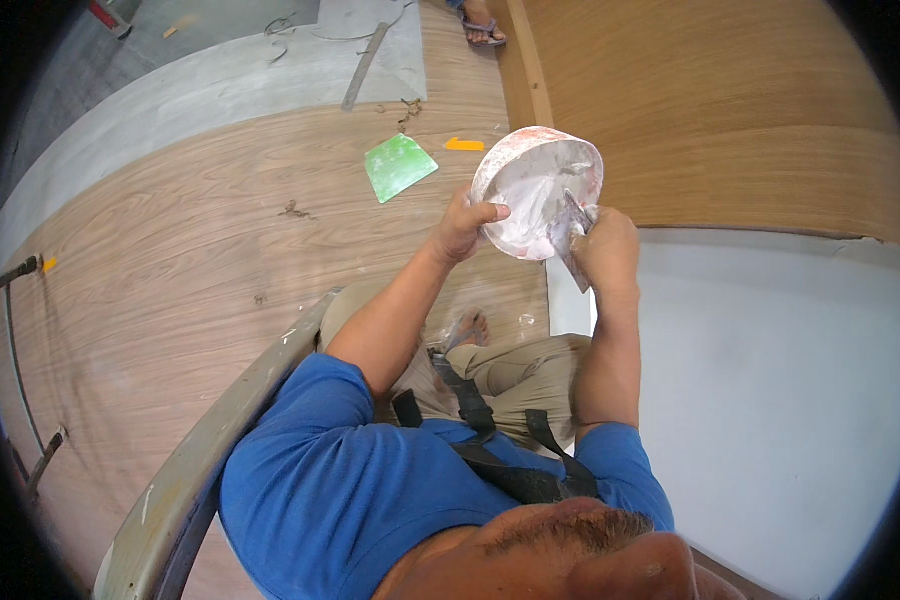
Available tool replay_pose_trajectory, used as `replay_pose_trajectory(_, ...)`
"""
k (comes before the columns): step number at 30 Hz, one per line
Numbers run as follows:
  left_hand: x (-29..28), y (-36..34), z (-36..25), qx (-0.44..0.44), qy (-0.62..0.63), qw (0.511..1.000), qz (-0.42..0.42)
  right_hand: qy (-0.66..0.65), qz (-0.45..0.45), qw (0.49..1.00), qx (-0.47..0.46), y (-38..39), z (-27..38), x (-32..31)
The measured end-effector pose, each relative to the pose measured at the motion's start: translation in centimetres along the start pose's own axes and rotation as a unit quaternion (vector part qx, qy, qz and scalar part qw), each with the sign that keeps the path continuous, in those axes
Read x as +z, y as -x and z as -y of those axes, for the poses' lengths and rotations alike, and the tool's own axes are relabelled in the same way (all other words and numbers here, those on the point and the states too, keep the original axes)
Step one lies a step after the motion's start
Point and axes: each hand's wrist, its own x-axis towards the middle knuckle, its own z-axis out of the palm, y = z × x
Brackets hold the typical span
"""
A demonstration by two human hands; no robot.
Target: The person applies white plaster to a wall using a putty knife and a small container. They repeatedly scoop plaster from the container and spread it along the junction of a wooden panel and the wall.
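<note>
The left hand (460, 228) has its fingers clasped on the rim of a smeared bowl (535, 175), thumb over the inside. The right hand's (610, 250) fingers are clenched around a scraper (564, 238), one end inside the bowl. The bowl is held up near the wood panel's (710, 110) lower left corner; a green sheet (401, 168) lies left of it, on the floor (210, 270).
</note>
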Motion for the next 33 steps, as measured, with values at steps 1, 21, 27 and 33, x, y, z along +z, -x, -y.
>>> replay_pose_trajectory(1, -0.1, 0.0, 0.2, 0.0, 0.005, 1.0, -0.001, 0.014, -0.004, 1.0, -0.001, 0.2, 0.2, -0.2)
replay_pose_trajectory(21, 1.0, 0.5, -0.8, 0.006, 0.151, 0.988, 0.033, 0.085, -0.342, 0.863, -0.363, 5.3, -6.4, -0.4)
replay_pose_trajectory(27, 1.3, 0.1, 0.1, -0.002, 0.144, 0.99, 0.014, 0.021, -0.469, 0.837, -0.279, 6.6, -7.5, -2.3)
replay_pose_trajectory(33, 0.5, 0.1, 0.2, 0.005, 0.131, 0.991, 0.011, -0.072, -0.623, 0.778, -0.024, 6.9, -8.3, -5.8)
